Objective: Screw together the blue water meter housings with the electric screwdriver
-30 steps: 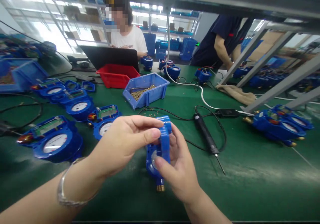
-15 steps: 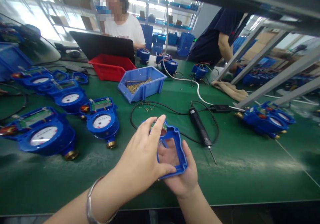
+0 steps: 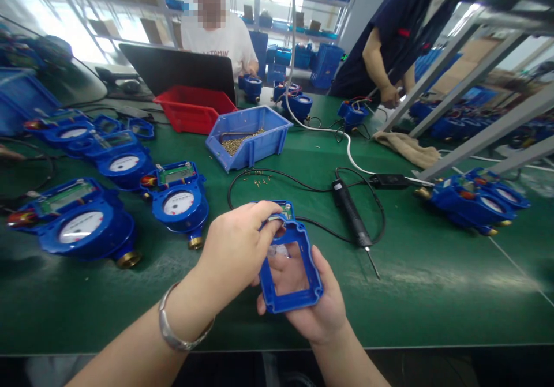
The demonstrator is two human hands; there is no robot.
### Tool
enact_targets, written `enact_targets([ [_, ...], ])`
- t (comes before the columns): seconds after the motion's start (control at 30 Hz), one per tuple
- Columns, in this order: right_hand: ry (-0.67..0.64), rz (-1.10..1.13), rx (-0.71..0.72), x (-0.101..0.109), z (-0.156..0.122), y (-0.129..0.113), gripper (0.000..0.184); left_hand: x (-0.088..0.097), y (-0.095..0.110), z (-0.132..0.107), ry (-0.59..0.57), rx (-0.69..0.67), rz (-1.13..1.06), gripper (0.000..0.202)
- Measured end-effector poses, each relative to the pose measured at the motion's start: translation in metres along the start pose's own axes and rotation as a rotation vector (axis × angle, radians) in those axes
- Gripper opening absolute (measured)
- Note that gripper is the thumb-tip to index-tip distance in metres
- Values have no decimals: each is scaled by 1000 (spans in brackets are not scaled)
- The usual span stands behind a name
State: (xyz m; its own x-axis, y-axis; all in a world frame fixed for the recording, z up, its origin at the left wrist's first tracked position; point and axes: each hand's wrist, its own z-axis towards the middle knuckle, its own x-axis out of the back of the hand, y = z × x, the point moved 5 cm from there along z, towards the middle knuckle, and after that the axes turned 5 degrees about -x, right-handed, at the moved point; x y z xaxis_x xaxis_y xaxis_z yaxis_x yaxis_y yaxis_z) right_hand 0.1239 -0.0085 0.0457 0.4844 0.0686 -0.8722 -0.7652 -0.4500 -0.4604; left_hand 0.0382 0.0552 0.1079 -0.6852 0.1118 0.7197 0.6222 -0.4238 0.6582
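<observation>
My right hand (image 3: 318, 312) cups a blue water meter from below, its open blue cover frame (image 3: 292, 292) lying over my palm. My left hand (image 3: 236, 248), with a silver bracelet on the wrist, reaches in from the left. Its fingers pinch at the top of the meter near a small green circuit board (image 3: 285, 208). Both hands hover just above the near edge of the green table (image 3: 433, 295).
Several blue water meters (image 3: 179, 199) lie to the left, more (image 3: 471, 202) at the right. An electric screwdriver (image 3: 352, 220) with its cable lies right of my hands. A blue bin of brass screws (image 3: 249, 136) and a red bin (image 3: 193, 110) stand behind. Two people work across the table.
The meter has been turned from edge-on to face-up, with its cover frame swung open over my right palm. My left hand's fingers have moved to the meter's top.
</observation>
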Motion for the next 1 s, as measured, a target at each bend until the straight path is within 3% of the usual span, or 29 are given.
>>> enact_targets([
  [0.1, 11, 13, 8, 1, -1, -2, 39, 4, 0, -8, -15, -26, -73, 33],
  [0.23, 15, -14, 58, 2, 1, -7, 44, -5, 5, -20, -91, -42, -13, 81],
  [0.3, 24, -38, 74, 3, 0, -7, 45, -13, 5, -24, -146, -10, 58, 95],
  [0.4, 27, -97, 32, 3, -7, -2, 47, -13, 5, -26, -124, -10, 90, 72],
  [0.53, 47, -206, 19, 1, -22, -9, 58, 6, 0, -25, 67, -186, -48, 31],
  [0.6, 103, -284, 143, 3, -28, -27, 65, 13, -18, -24, 207, -169, -155, 27],
  [0.67, 166, -390, 278, 7, -32, -47, 67, 9, -48, -19, 287, -41, -259, 35],
  [0.73, 228, -509, 367, 14, -32, -65, 65, -10, -77, -12, 208, 89, -387, 64],
  [0.83, 319, -664, 404, 26, -27, -79, 59, -46, -99, -1, -49, 139, -649, 105],
  [0.9, 373, -749, 417, 33, -21, -85, 58, -60, -100, 2, -161, 165, -814, 107],
  [1.0, 424, -831, 457, 38, -12, -92, 66, -64, -94, 2, -207, 223, -938, 91],
])
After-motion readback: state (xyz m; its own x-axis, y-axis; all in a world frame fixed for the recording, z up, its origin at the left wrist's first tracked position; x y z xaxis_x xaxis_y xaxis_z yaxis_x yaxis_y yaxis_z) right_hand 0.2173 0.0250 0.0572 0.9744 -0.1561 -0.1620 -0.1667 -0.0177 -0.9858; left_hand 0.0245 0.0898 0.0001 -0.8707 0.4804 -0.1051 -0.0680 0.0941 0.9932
